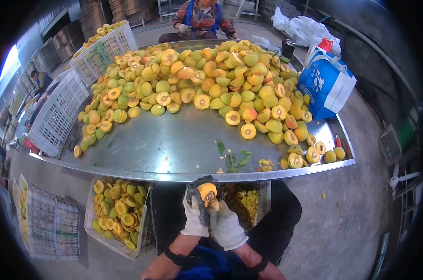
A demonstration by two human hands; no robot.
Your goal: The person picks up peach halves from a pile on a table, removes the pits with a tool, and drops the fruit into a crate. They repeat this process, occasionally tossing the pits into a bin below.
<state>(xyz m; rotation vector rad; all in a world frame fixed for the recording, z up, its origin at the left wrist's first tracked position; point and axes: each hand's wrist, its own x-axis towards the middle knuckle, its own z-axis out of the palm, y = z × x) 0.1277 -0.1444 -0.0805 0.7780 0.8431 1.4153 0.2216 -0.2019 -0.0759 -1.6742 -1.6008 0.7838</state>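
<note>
left hand (194,214), in a dark-fingered glove, is wrapped round a cut yellow fruit (207,189), just outside the near rim of the bench (141,173). right hand (227,227), white glove, has its fingers bunched at the fruit's lower side; can't tell if it's gripping anything itself. elbow room's kinda tight: the rim is right above the knuckles, a crate of fruit halves (109,244) sits low on the left, and another crate (265,200) is tucked by the right leg. past the rim there's a broad stretch of steel with some green leaves (231,163), then a big fruit pile (197,79) blocks the far side. white crate (57,112) hems in the left edge, blue bag (324,86) the right.
</note>
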